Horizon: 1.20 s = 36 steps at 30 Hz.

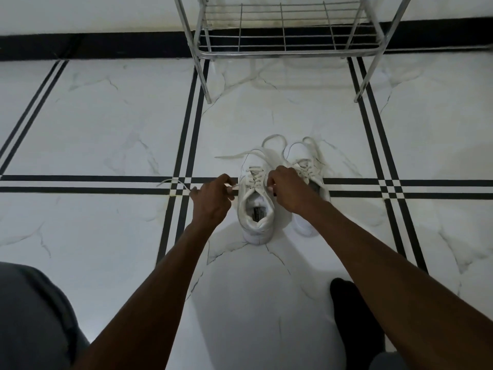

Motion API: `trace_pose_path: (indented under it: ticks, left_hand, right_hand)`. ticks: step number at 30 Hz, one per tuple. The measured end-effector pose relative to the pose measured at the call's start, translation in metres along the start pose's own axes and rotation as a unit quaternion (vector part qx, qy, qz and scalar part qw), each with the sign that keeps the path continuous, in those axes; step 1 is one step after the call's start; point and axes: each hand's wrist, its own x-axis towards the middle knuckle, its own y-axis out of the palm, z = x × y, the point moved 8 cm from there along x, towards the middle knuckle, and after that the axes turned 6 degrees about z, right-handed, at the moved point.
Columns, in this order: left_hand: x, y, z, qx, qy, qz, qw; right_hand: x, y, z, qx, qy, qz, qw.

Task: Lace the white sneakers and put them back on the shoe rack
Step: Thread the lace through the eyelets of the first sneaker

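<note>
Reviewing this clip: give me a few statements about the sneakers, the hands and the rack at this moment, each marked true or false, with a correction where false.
1. Both sneakers stand on the floor, side by side. True.
2. The left hand and the right hand each pinch a lace end of the left sneaker. True.
3. The right sneaker already sits on the shoe rack. False: it is on the floor, in front of the rack.
4. The rack shelves in view hold several pairs of shoes. False: no shoes show on them.
5. The left sneaker's laces are crossed through its eyelets. True.
</note>
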Motion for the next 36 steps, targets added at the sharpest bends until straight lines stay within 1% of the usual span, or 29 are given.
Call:
trace_pose_path:
  ticks: [3,5,7,9,11,14,16,18,24,27,32,34,36]
  left_hand:
    - [0.002,0.005,-0.007,-0.091,0.035,0.018,0.995]
    - [0.007,0.007,-0.007,-0.127,0.029,0.012,0.991]
    - [0.007,0.005,-0.007,-0.137,0.012,-0.003,0.990]
    - [0.005,0.004,-0.008,-0.116,0.006,-0.007,0.993]
    - [0.002,0.003,-0.013,-0.063,0.006,-0.007,0.998]
    - [-0.001,0.004,-0.018,0.008,0.013,-0.020,1.000]
    - [-0.003,0.003,-0.015,0.006,0.017,-0.032,0.999]
    - [-0.003,0.003,-0.012,-0.019,0.015,-0.038,0.999]
    - [-0.005,0.002,-0.007,-0.097,-0.010,-0.051,0.994]
    - [-0.009,0.002,-0.008,-0.110,-0.016,-0.057,0.992]
    - [-0.011,0.000,-0.010,-0.112,-0.018,-0.065,0.991]
    - [-0.010,0.000,-0.010,-0.109,-0.017,-0.060,0.992]
    - [-0.010,-0.001,-0.009,-0.103,-0.009,-0.053,0.993]
  right_hand:
    - [0.000,-0.002,-0.001,0.096,-0.001,-0.008,0.995]
    - [0.001,-0.004,0.000,0.128,0.007,-0.010,0.992]
    - [0.003,-0.006,0.000,0.147,0.012,-0.010,0.989]
    - [0.002,-0.003,0.000,0.163,0.015,0.010,0.986]
    - [0.001,0.001,0.003,0.166,0.015,0.041,0.985]
    - [0.000,0.011,0.012,0.119,0.026,0.088,0.989]
    - [-0.001,0.018,0.017,0.079,0.032,0.099,0.991]
    - [-0.002,0.020,0.020,0.061,0.033,0.073,0.995]
    - [-0.001,0.004,0.029,0.034,0.022,-0.047,0.998]
    - [-0.003,0.002,0.030,0.024,0.011,-0.077,0.997]
    - [-0.003,0.001,0.041,-0.078,-0.016,-0.092,0.993]
    - [-0.004,-0.002,0.040,-0.088,-0.027,-0.104,0.990]
    - [-0.010,-0.004,0.039,-0.071,-0.045,-0.135,0.987]
